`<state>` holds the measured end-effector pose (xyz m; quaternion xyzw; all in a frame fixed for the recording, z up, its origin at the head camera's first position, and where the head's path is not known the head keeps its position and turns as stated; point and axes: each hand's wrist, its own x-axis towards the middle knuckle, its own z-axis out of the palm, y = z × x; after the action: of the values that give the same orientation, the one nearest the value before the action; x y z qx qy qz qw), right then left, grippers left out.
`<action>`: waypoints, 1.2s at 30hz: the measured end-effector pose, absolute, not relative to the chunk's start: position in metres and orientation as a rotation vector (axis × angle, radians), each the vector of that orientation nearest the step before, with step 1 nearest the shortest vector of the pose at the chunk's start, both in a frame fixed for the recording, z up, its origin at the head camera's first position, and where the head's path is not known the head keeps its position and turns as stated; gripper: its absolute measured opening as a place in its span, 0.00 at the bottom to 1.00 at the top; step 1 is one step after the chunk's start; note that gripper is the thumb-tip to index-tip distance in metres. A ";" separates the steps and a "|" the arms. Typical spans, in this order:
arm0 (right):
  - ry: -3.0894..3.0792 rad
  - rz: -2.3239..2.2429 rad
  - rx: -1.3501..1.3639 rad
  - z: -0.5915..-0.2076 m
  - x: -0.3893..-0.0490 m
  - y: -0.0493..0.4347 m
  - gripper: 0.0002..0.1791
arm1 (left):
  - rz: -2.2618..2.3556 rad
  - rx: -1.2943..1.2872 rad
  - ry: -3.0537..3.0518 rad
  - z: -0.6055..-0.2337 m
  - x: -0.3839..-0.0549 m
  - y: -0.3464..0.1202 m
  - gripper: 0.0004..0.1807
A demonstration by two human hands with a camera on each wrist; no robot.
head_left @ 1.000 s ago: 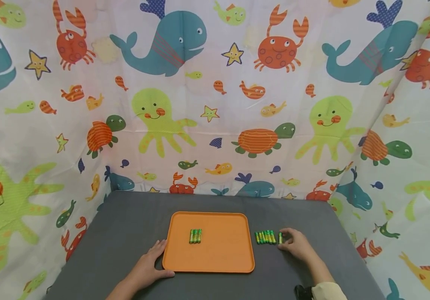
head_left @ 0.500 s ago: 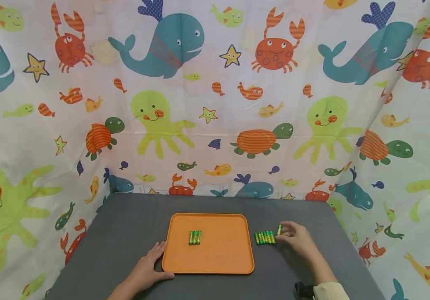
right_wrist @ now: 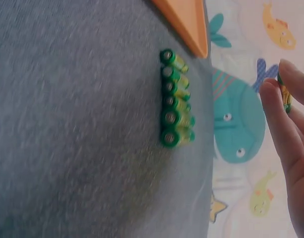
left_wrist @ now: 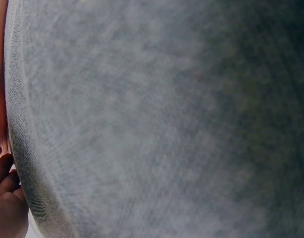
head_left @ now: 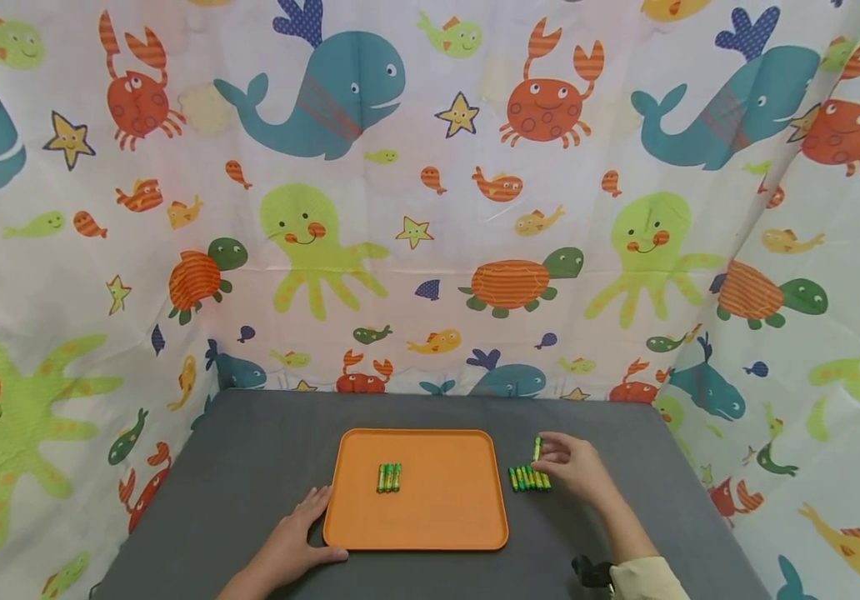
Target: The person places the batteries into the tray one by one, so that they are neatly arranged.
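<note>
Between thumb and fingertips, my right hand [head_left: 578, 472] pinches one green-and-yellow battery [head_left: 537, 448], raised above a row of several like batteries [head_left: 528, 478] on the table. The right wrist view shows the held battery [right_wrist: 285, 95] off to the side of that row [right_wrist: 176, 101]. An orange tray [head_left: 448, 504] lies left of the row, with three batteries [head_left: 389, 478] side by side on it. My left hand [head_left: 289, 537] rests at the tray's left side, fingers extended along the edge and thumb at the near corner. In the left wrist view, only part of that hand [left_wrist: 8, 203] shows.
A dark grey cloth [head_left: 272, 442] covers the table. Behind and on both sides hangs a white curtain [head_left: 415, 75] printed with sea animals. Near my right sleeve [head_left: 643, 579] a black strap-like object [head_left: 591, 572] sits at the wrist.
My right hand has lifted the single battery from beside the row and carried it left, over the row. The left hand stays at the tray.
</note>
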<state>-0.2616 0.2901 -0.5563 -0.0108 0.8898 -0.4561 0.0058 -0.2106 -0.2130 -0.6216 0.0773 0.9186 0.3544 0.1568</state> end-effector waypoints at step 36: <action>2.701 -1.429 -0.271 -0.522 -0.271 0.195 0.29 | 1.038 0.236 2.629 -0.621 -0.210 -0.213 0.64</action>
<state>-0.2707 0.1948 -0.5217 -0.0884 0.8799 -0.4655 0.0368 -0.2096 -0.2132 -0.6207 0.0822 0.9162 0.3617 0.1518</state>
